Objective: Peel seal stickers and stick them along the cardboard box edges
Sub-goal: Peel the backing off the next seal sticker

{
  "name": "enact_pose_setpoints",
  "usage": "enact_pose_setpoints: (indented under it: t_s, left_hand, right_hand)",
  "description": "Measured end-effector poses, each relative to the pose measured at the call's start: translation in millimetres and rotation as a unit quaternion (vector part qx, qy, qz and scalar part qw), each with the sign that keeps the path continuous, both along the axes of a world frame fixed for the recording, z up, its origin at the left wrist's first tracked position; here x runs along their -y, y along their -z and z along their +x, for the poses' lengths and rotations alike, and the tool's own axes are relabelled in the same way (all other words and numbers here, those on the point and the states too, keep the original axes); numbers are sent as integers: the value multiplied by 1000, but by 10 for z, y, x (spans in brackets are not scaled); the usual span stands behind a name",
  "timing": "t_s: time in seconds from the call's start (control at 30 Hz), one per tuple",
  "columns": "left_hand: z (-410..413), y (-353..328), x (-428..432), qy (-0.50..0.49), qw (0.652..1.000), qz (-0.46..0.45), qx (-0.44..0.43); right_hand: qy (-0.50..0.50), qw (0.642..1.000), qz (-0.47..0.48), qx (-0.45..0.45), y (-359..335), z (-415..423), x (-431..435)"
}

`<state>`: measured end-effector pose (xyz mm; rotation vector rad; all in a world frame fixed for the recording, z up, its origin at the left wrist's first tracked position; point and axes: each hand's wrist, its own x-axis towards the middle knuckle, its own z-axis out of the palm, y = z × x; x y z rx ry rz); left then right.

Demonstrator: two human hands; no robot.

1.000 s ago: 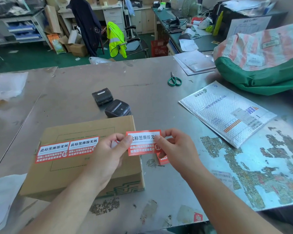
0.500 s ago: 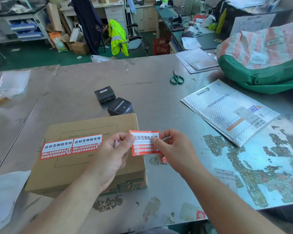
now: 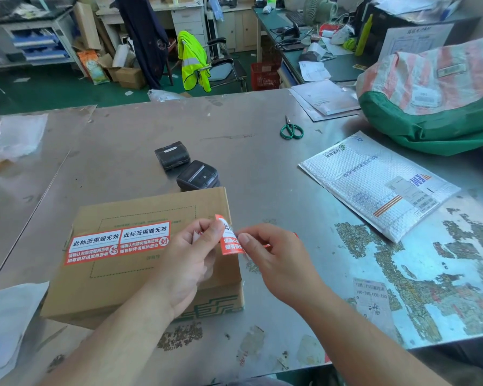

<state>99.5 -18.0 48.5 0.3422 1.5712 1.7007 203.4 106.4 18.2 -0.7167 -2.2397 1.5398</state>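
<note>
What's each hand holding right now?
Left hand: pinching the seal sticker by its left edge.
Right hand: pinching the same sticker's right edge.

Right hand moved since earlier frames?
Yes. The right hand moved left, toward the right edge of the brown cardboard box, curling the red seal sticker.

Left forearm (image 3: 109, 338) enters from the lower left and right forearm (image 3: 360, 338) from the lower right, both bare, converging toward the centre. Left hand (image 3: 190, 260) is raised, back toward the camera, thumb and forefinger pinching the left part of a seal sticker (image 3: 229, 239). Right hand (image 3: 276, 260) faces it just beside, thumb and forefinger pinching the sticker's curled right edge, remaining fingers curled under.
</note>
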Motion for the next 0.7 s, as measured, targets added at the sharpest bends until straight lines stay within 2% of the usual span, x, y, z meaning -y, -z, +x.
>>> enact_pose_setpoints:
  t_s: [0.3,0.47,0.7]
  left_hand:
    - [-107,51,64,-25,999,31,29]
    - [-164,73,116,3,997,75,26]
    - [-213,100,152,23,996,85,19]
  right_hand:
    - [-95,990,-67,-86,-47,-22,41]
    - [-124,984,-71,-108,-50,-55,53]
    - [-133,978,-84,-137,-78,-67,52]
